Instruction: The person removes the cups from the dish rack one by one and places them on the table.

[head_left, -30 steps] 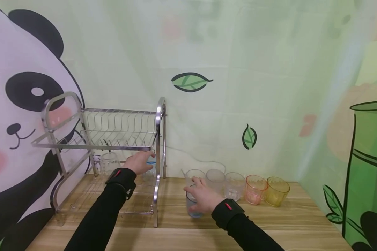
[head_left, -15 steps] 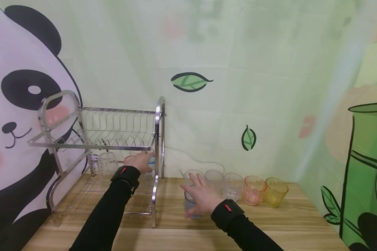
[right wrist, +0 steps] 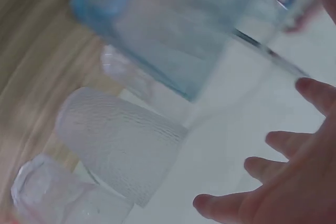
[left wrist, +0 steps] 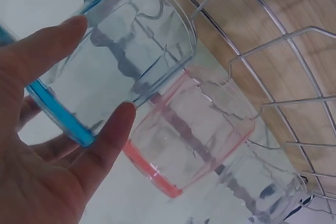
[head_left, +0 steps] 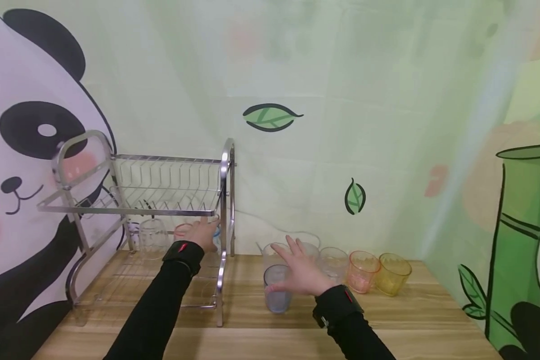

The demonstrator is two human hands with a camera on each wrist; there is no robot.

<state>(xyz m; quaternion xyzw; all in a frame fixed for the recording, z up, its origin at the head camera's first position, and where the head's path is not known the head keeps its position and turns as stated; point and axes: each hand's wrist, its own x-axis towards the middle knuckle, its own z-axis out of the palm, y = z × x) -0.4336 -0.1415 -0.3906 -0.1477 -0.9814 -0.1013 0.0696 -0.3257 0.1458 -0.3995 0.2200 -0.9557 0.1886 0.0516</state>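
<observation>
In the left wrist view, my left hand grips a clear glass with a blue band, thumb and fingers spanning its width. That glass stands on the lower level of the wire dish rack, its band away from the wires. Beside it on the rack are a pink-tinted glass and a clear glass. My right hand hovers with spread fingers by a blue-grey glass on the table. Its fingers appear apart from that glass in the blurred right wrist view; thumb contact I cannot tell.
Behind the right hand runs a row of glasses on the wooden table: frosted and clear ones, a pink glass and a yellow glass. The rack's upper shelf overhangs the left hand. A cable hangs along the printed backdrop.
My right hand has lifted back to the right with its fingers spreading, uncovering more of the blue-grey glass. The left hand has shifted slightly right at the blue-banded glass.
</observation>
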